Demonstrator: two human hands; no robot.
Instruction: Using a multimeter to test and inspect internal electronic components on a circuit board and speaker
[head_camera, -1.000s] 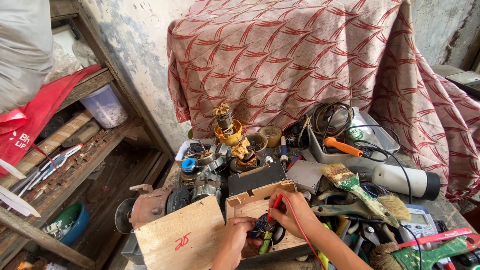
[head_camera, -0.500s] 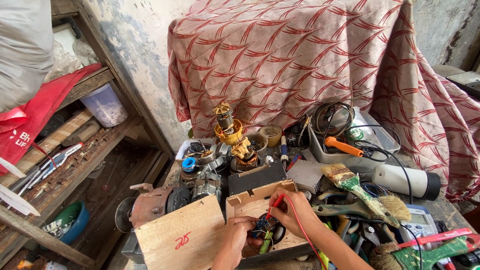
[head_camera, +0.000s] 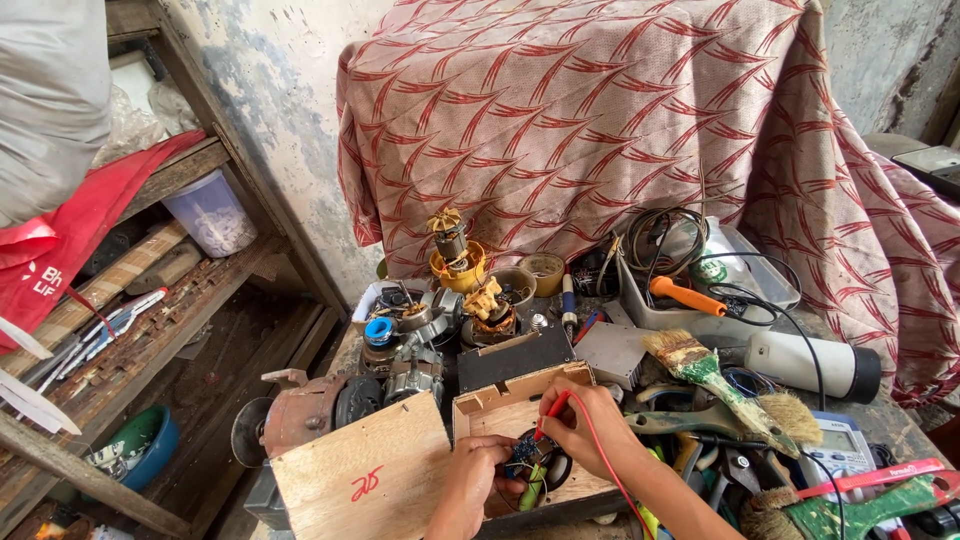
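Observation:
My right hand (head_camera: 585, 425) pinches a red probe with a red lead (head_camera: 600, 455), its tip touching a small round circuit part (head_camera: 528, 455) inside an open wooden box (head_camera: 500, 400). My left hand (head_camera: 470, 480) holds that small part from below. The box's plywood lid (head_camera: 365, 475) leans open to the left. A multimeter (head_camera: 840, 450) lies at the right, partly under tools.
Motor armatures (head_camera: 455, 255), a yellow cup, a grinder motor (head_camera: 310, 410), paintbrushes (head_camera: 720, 385), an orange-handled tool (head_camera: 685, 297), coiled cables and a white cylinder (head_camera: 810, 365) crowd the bench. A red patterned cloth (head_camera: 620, 110) hangs behind. Wooden shelves (head_camera: 130, 310) stand at left.

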